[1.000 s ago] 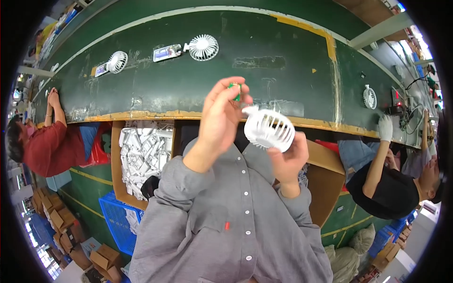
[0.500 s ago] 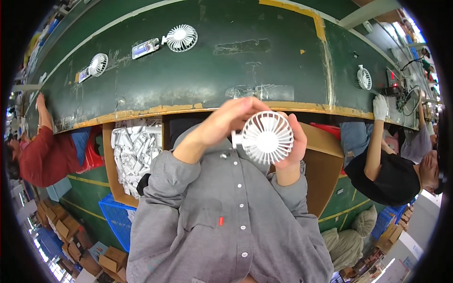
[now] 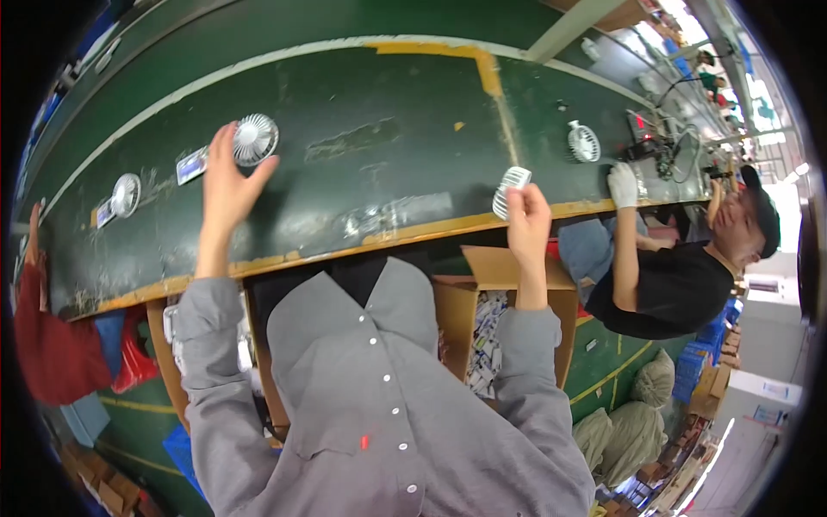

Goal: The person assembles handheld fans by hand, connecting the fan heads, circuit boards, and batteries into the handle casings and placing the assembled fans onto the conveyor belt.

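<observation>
In my right hand (image 3: 529, 222) is a white fan head (image 3: 510, 191), gripped between thumb and fingers over the table's near edge. It is turned so that its slatted cage shows partly edge-on. My left hand (image 3: 227, 185) is over the table on the left, thumb and fingers apart. Just beyond them lies a white handheld fan (image 3: 256, 140), its round cage between my fingertips and thumb. Whether they touch it, I cannot tell. The fan's open handle (image 3: 191, 166), with a bluish part inside, is partly behind my fingers.
A similar fan (image 3: 126, 196) lies farther left on the dark green table (image 3: 345, 95). Another white fan (image 3: 583, 142) lies at right, near a co-worker's gloved hand (image 3: 622, 184) and wired equipment (image 3: 663, 151). Below the table edge stand cardboard boxes (image 3: 452, 323) of parts.
My hands have moved apart. The right hand carries the fan head away to the right, over the table edge; the left has reached out to the fan at left. The whole view has shifted.
</observation>
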A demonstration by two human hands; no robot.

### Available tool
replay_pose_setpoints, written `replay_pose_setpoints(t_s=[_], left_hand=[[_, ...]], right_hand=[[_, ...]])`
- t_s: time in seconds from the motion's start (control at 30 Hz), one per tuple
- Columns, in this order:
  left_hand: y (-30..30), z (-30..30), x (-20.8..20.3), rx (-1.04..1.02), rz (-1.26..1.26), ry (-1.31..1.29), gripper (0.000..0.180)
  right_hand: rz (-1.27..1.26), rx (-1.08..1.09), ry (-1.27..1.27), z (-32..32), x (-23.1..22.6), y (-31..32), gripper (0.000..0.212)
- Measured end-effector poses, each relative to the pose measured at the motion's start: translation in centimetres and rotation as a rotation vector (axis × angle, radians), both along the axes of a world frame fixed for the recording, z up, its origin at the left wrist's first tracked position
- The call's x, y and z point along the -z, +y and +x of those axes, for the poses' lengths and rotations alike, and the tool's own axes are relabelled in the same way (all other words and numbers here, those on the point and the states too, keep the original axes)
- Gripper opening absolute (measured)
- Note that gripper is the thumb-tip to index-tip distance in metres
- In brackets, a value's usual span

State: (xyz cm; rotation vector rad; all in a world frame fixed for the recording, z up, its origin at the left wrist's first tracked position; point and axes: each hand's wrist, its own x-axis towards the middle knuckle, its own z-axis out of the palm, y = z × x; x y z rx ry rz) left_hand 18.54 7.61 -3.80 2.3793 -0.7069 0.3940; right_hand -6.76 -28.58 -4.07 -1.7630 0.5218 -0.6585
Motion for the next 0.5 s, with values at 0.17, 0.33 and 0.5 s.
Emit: replay_pose_setpoints(t_s=[0.17,0.33,0.5], left_hand=[[0.6,3.2,2.1,-0.094,0.32,0.132,0.091],[-3.1,2.1,0.8,-0.133,0.388,0.119,0.088],[-5.9,-2.0,-0.8,0.042,-0.558,0.57,0.069]], right_hand=[[-0.918,0.089,0.327,2.4,2.6,-6.6,0.019],[-1.237,0.328,0.418,3.1,3.4,-12.4,0.033],[-0.899,0.185,0.297,3.9,1.7,-6.7,0.053]])
